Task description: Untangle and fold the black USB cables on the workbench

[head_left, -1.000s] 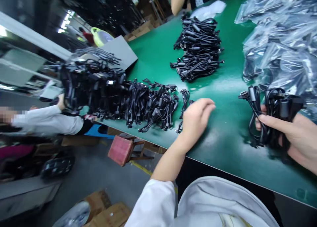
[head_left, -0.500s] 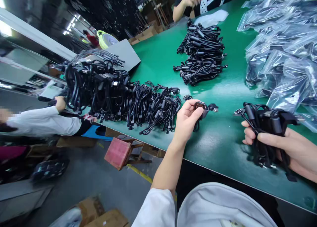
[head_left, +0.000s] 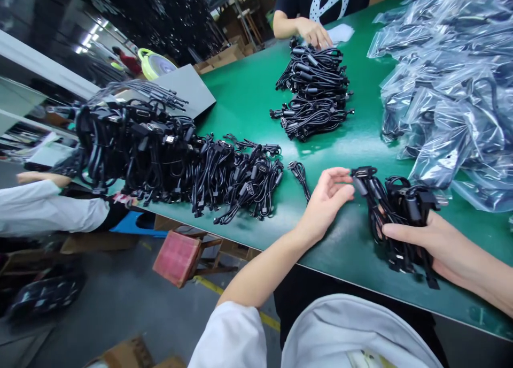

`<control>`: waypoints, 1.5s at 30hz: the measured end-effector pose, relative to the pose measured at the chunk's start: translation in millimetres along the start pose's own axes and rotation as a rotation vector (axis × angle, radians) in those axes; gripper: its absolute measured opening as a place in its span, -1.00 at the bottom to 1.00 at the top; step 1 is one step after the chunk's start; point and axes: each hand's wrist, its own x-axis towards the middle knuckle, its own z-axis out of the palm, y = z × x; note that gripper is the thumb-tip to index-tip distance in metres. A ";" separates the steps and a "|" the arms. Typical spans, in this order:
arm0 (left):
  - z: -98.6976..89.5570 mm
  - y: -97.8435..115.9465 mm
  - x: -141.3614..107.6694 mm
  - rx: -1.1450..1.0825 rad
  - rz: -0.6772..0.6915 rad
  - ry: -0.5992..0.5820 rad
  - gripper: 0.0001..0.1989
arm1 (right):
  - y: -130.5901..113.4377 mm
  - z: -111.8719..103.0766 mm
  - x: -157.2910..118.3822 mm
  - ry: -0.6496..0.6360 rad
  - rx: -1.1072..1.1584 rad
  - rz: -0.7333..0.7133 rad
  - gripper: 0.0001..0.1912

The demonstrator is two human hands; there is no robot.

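My right hand [head_left: 425,239] grips a bunch of folded black cables [head_left: 390,213] above the green table, its thumb across the front and connectors sticking out at the top and bottom. Close to that bunch's left edge is my left hand [head_left: 328,199], thumb and fingers apart, with nothing seen between them. Behind my left wrist, a single folded black cable [head_left: 301,176] lies on the table. Left of it stretches a long row of bundled black cables [head_left: 236,178] along the table edge.
Across the green table [head_left: 240,90], a co-worker's hand [head_left: 315,32] rests at a stack of black cables [head_left: 315,90]. Bagged cables [head_left: 444,90] are heaped at the right. A grey box [head_left: 192,92] stands at the back left; a red stool [head_left: 176,258] is below the edge.
My left hand has moved right to the bunch and let go of a cable, which now appears at the bunch's left side. The co-worker's hand has come down onto the far stack.
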 end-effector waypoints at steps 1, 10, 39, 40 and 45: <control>-0.7 -0.2 -0.3 0.036 0.027 0.035 -0.61 | -0.1 0.2 0.9 0.026 0.006 -0.030 -0.52; 4.4 3.0 1.0 0.188 -0.032 -0.053 -0.56 | 7.4 -1.7 2.7 0.064 -0.258 -0.071 -0.46; -2.5 3.7 -1.2 0.097 -0.131 -0.144 -0.60 | -11.1 2.8 -6.1 -0.041 -0.183 0.044 -0.70; -2.4 3.9 -1.1 0.099 -0.135 -0.147 -0.60 | -11.1 2.8 -6.0 -0.050 -0.184 0.043 -0.70; -4.4 4.2 -0.5 0.077 -0.140 -0.174 -0.58 | -8.8 0.3 -4.5 -0.053 -0.127 0.076 -0.69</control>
